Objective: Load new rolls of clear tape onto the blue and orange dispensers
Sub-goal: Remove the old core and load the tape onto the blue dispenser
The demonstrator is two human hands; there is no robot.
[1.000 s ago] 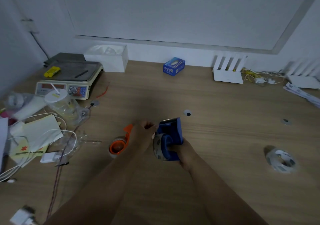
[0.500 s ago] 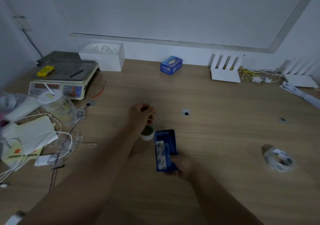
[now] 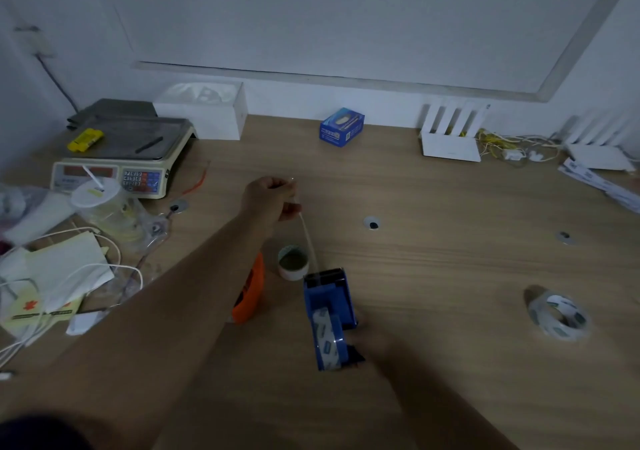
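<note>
The blue dispenser [image 3: 330,314] lies on the wooden table [image 3: 450,276] with a clear tape roll [image 3: 327,333] seated in it. My right hand [image 3: 367,338] grips its near end. My left hand [image 3: 272,198] is farther out, pinching the free end of the tape strip [image 3: 309,240], which stretches from the dispenser's front. The orange dispenser [image 3: 249,292] lies partly hidden under my left forearm. An empty cardboard core [image 3: 293,261] stands beside the blue dispenser's front. A second clear tape roll [image 3: 557,316] lies at the right.
A weighing scale [image 3: 117,158], a plastic cup [image 3: 100,203], papers and white cables [image 3: 62,269] crowd the left. A white box [image 3: 204,110], a blue carton [image 3: 342,127] and two white routers [image 3: 450,137] line the back wall.
My left hand moved away from the blue dispenser toward the back, drawing a strip of tape out. The dispenser went from held upright to lying flat under my right hand.
</note>
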